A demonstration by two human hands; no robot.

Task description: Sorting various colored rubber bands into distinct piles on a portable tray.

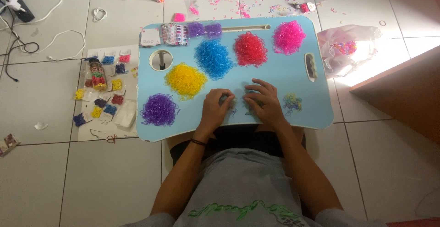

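1. Head view: I look down on a light blue worktop point(279, 75) set over the person's lap on a tiled floor point(46, 172).
2. My left hand point(216, 109) and right hand point(262, 99) rest side by side at the worktop's near edge, fingers curled down onto a few loose blue bands point(234, 111) lying between them; whether either hand actually pinches a band I cannot tell.
3. Just beyond the left hand lies the yellow band pile point(185, 80); the purple pile point(159, 109) sits to the left of that hand, near the worktop's near-left corner.
4. Farther out on the worktop, the blue pile point(213, 58), the red pile point(250, 48) and the pink pile point(289, 36) run in a row toward its far right corner.
5. A small mixed-colour cluster point(292, 102) lies just right of the right hand.
6. Off the worktop's left edge, small packets of bands point(103, 91) lie on a white sheet; off its right edge sits a clear plastic bag point(348, 48).
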